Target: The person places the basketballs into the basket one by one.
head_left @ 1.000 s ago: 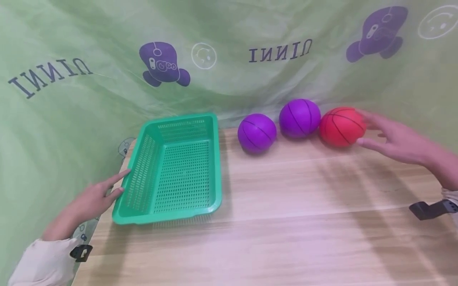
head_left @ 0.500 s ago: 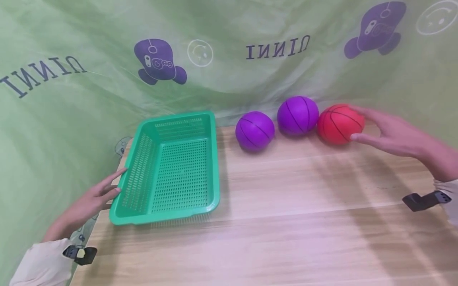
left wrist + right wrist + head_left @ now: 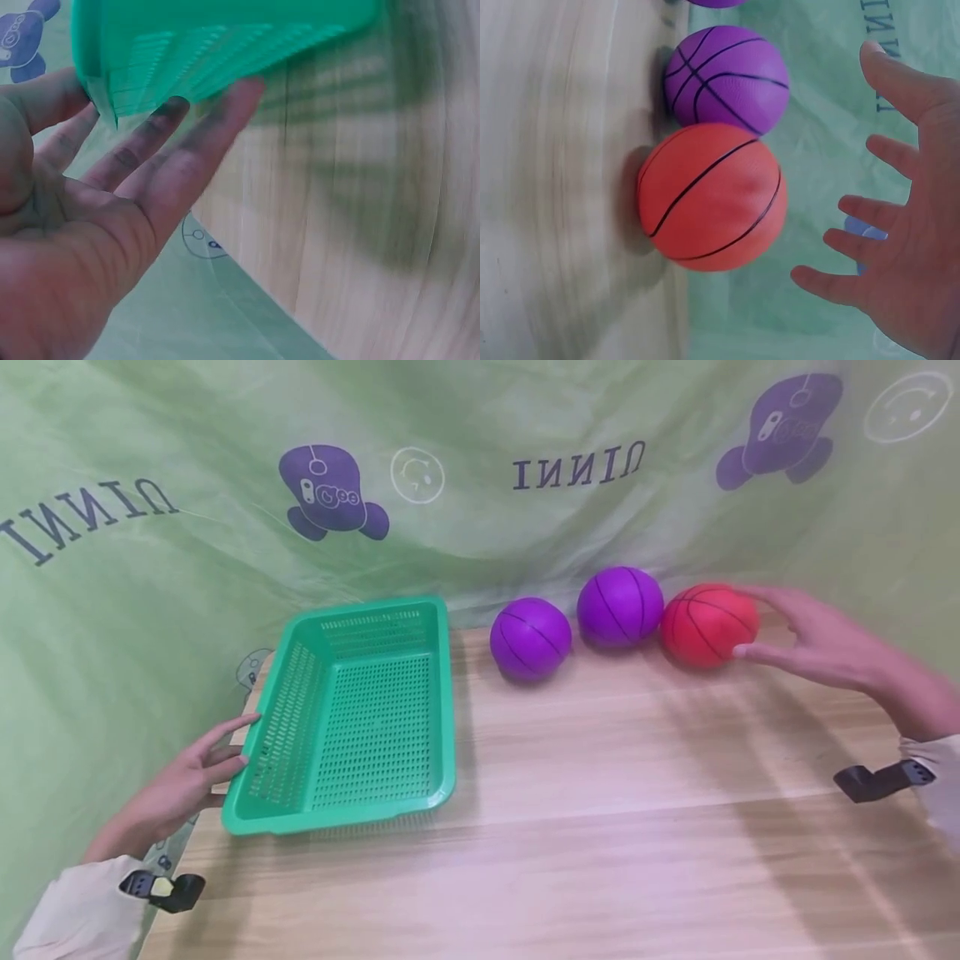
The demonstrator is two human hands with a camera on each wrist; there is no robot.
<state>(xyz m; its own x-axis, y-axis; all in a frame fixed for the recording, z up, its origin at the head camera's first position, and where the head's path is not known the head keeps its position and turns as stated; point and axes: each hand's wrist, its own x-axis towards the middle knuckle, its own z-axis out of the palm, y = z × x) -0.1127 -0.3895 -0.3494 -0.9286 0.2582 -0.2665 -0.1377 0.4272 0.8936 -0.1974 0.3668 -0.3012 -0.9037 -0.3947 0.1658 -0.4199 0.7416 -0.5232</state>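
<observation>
My left hand is at the left rim of a green plastic basket, thumb and index fingertip touching it. In the left wrist view, the outstretched fingers reach along the underside of the basket. Beside a red toy basketball, my right hand is spread, thumb and fingers overlapping the ball's right edge in the head view. The right wrist view shows a gap between that hand and the red ball, which rests on the table.
Two purple toy basketballs, one in the middle and one nearer the basket, stand along the back of the wooden table. A green printed curtain hangs behind the table and down its left side.
The whole head view has shifted slightly. My right thumb is a little further over the red ball's edge, and more of my left hand's fingers bend in under the basket rim. The balls stay put.
</observation>
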